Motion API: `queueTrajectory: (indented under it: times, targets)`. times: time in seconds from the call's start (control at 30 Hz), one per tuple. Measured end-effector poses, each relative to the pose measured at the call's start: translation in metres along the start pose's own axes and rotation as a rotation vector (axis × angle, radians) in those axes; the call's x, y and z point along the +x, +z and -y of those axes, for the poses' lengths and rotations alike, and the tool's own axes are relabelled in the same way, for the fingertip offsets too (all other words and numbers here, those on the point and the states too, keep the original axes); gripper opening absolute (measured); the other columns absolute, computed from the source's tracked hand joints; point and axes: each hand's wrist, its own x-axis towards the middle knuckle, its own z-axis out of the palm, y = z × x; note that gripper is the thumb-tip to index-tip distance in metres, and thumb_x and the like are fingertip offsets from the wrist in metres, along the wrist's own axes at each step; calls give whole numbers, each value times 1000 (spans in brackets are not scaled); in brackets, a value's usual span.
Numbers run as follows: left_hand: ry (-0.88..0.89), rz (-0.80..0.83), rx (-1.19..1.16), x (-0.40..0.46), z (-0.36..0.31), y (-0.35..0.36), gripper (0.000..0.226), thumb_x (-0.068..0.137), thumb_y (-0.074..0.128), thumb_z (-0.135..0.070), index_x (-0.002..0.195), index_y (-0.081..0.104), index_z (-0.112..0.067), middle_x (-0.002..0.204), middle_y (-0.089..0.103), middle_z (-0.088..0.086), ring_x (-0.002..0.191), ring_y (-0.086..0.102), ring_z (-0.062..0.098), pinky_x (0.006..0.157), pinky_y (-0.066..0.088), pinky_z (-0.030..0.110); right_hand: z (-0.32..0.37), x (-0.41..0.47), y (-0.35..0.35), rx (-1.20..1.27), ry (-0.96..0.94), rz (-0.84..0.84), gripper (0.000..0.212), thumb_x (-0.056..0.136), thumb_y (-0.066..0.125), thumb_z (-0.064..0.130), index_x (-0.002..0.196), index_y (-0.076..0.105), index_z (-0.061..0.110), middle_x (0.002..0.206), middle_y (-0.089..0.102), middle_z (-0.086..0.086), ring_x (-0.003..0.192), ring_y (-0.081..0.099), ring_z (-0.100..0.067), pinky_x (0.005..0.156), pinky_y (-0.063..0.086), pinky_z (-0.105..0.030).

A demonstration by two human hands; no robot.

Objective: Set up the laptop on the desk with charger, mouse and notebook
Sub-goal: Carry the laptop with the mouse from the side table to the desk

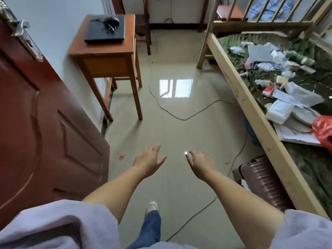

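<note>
A closed black laptop (100, 33) lies on a small wooden desk (115, 51) at the upper left. On its lid sit a black mouse (112, 21) and a tangle of black cable (107, 27). No notebook is plainly visible. My left hand (149, 161) and my right hand (200, 162) are stretched out in front of me over the floor, well short of the desk. Both have relaxed, spread fingers and hold nothing.
A dark red door (45, 123) stands open on the left. A wooden bed frame (251, 112) on the right is strewn with papers and packets. A brown suitcase (264, 180) stands beside it. A cable (179, 115) trails across the tiled floor. A wooden chair (143, 24) stands behind the desk.
</note>
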Motion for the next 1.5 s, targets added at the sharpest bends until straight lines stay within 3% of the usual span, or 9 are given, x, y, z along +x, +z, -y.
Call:
queueTrajectory:
  times: [0.23, 0.5, 0.83, 1.2, 1.4, 1.5]
  targets:
    - [77, 0, 25, 136, 2, -75, 63, 93, 36, -53, 146, 22, -22, 146, 41, 6, 133, 40, 24, 100, 42, 42, 18, 125, -65, 20, 60, 9, 44, 96, 21, 46, 118, 49, 21, 124, 55, -8, 114, 52, -29, 86, 44, -38]
    - [99, -6, 26, 299, -18, -134, 63, 93, 38, -50, 146, 24, -18, 144, 43, 12, 131, 41, 28, 105, 40, 43, -13, 279, -135, -4, 25, -48, 43, 98, 23, 43, 120, 50, 18, 125, 57, -10, 113, 53, -30, 86, 45, -38]
    - [-42, -123, -74, 493, -50, -227, 63, 91, 36, -56, 144, 27, -22, 143, 46, 4, 128, 46, 23, 97, 47, 43, -39, 504, -261, -128, -87, -28, 43, 98, 22, 43, 120, 49, 18, 124, 56, -10, 113, 54, -28, 87, 44, -37]
    - [-212, -230, -240, 672, 22, -343, 58, 95, 37, -47, 144, 29, -17, 147, 41, 9, 135, 40, 26, 107, 39, 44, 58, 759, -329, -197, -314, -39, 47, 98, 21, 43, 114, 56, 17, 113, 60, -7, 105, 54, -28, 73, 35, -32]
    - [-320, -310, -234, 749, 65, -426, 56, 94, 34, -51, 140, 35, -20, 142, 47, 6, 128, 47, 25, 101, 44, 41, 130, 876, -372, -254, -433, -63, 42, 99, 22, 38, 112, 56, 17, 109, 61, -8, 101, 56, -29, 74, 42, -34]
    - [-413, -371, -228, 773, 88, -454, 45, 94, 35, -49, 126, 47, -19, 124, 59, 4, 107, 58, 23, 85, 52, 39, 167, 927, -384, -357, -591, -39, 31, 99, 27, 26, 113, 53, 17, 110, 59, -8, 101, 55, -30, 73, 46, -36]
